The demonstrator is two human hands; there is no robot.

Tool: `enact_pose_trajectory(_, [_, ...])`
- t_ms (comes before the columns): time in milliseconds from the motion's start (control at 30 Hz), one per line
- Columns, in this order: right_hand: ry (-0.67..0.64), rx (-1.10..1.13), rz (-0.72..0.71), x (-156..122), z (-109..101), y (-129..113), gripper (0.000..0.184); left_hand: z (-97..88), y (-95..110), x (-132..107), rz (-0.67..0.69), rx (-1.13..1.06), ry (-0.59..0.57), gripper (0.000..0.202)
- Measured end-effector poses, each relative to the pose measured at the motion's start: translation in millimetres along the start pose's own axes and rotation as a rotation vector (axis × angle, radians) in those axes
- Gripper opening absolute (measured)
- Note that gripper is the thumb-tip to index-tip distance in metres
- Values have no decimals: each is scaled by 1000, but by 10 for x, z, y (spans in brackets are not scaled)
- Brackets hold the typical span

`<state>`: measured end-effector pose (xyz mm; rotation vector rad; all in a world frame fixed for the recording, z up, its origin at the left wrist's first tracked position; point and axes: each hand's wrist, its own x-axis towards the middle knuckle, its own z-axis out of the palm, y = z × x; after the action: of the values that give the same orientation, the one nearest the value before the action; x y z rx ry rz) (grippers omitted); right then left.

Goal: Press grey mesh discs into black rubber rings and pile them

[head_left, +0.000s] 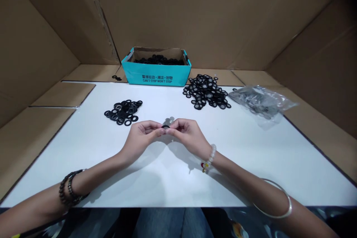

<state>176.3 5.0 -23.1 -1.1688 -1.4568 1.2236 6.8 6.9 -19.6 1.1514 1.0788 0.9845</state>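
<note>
Above the middle of the white table, my left hand (142, 135) and my right hand (188, 134) meet at their fingertips. Between them they pinch a small black ring (165, 126) from both sides, thumbs toward me. Just beyond the fingers lie a few small grey discs (169, 119), partly hidden by the hands. To the left of my left hand is a loose pile of black rings (124, 111). Farther back on the right, a larger heap of black rings with grey centres (206, 91) is spread out.
A turquoise box (156, 74) at the back holds many black pieces. On the right lies a clear plastic bag (259, 100) with grey pieces inside. Cardboard walls (195, 15) enclose the white table (237, 148) at the back and sides. A few black rings (116, 78) sit left of the box.
</note>
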Motion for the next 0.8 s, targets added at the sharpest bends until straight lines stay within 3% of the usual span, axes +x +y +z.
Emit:
enact_pose_trajectory(100, [-57, 35, -17, 10, -11, -20, 19, -10, 1, 24, 16, 17, -59, 18])
enact_pose_trajectory(200, [-111, -44, -115, -5, -16, -64, 17, -9, 12, 23, 130, 181, -98, 15])
enact_pose_trajectory(333, [-47, -256, -322, -61, 23, -87, 18, -5, 45, -22, 294, 448, -123, 10])
enact_pose_trajectory(533, [44, -399, -583, -116, 98, -42, 18, 6, 69, -69, 334, 557, -125, 9])
enact_pose_trajectory(800, [41, -461, -599, -119, 90, -24, 19, -23, 97, -34, 350, 536, -60, 9])
